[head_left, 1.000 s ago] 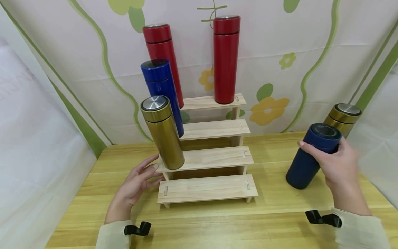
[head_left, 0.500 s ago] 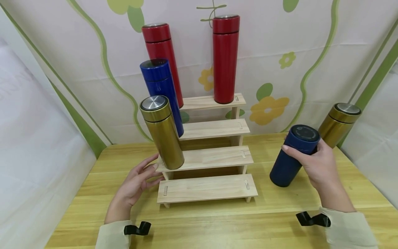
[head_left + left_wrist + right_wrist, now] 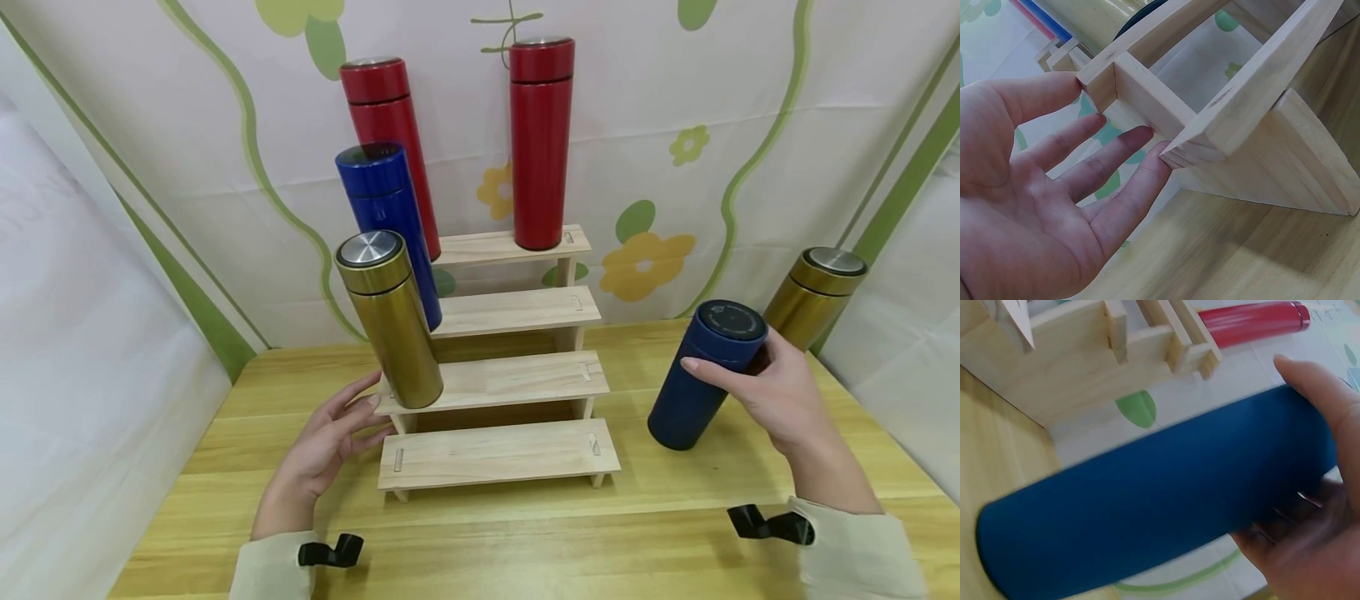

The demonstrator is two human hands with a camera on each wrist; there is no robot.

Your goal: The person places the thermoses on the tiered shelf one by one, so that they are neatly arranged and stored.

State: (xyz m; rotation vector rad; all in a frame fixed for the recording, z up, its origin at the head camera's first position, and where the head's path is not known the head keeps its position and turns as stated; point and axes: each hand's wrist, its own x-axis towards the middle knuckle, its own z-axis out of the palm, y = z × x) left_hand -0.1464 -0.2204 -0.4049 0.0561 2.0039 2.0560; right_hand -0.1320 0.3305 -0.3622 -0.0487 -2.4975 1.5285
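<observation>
A stepped wooden rack (image 3: 491, 454) stands on the table with thermos bottles on its upper steps. At its left side rests my left hand (image 3: 322, 446), fingers spread and fairly straight; in the left wrist view fingertips (image 3: 1159, 153) touch the wood's ends. On the right, my right hand (image 3: 780, 400) holds a dark blue thermos (image 3: 693, 400) near its lid, thumb across the near side. Its base appears at table level in the right wrist view. On the rack are a gold thermos (image 3: 393, 333), a blue thermos (image 3: 397, 217) and two red ones, including the right-hand red thermos (image 3: 540, 158).
Behind my right hand stands another gold thermos (image 3: 802, 308), partly hidden. The wooden table (image 3: 525, 550) runs in front of the rack. A white patterned cloth (image 3: 645, 125) hangs behind, with white side walls.
My right hand has brought the dark blue thermos leftward from near the standing gold thermos, uncovering more of that one. It barely moves in the last half second. My left hand stays put.
</observation>
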